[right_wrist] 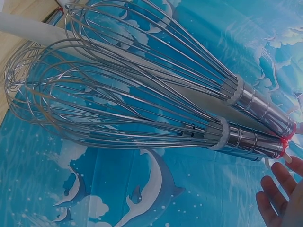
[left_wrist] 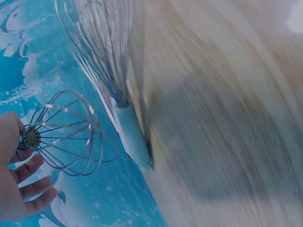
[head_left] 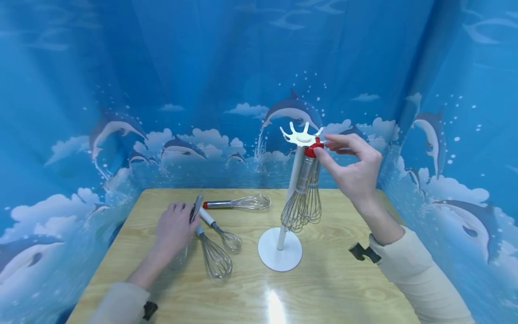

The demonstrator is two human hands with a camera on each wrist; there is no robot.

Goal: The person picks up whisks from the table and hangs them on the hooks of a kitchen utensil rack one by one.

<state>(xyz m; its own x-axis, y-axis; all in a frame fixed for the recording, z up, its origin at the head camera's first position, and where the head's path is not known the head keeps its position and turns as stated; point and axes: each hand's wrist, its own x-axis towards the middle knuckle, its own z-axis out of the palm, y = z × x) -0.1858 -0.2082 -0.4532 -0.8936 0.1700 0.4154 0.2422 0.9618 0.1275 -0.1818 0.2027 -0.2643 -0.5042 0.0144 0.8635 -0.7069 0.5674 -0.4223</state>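
Note:
At the white stand's prongs, my right hand pinches the red cap of a steel whisk between thumb and fingers. Another steel whisk with a red end hangs beside it; their wire loops overlap in the right wrist view. In that view a white prong tip shows at the nearer whisk's red end. Low over the table's left side, my left hand holds a whisk by its handle, fingers partly extended. Most of that handle is hidden by the hand in the left wrist view.
On the wooden table lie a red-ended whisk, a small white-handled whisk and a larger pale-handled whisk. The stand's round white base sits right of them. A blue dolphin-print curtain surrounds the table.

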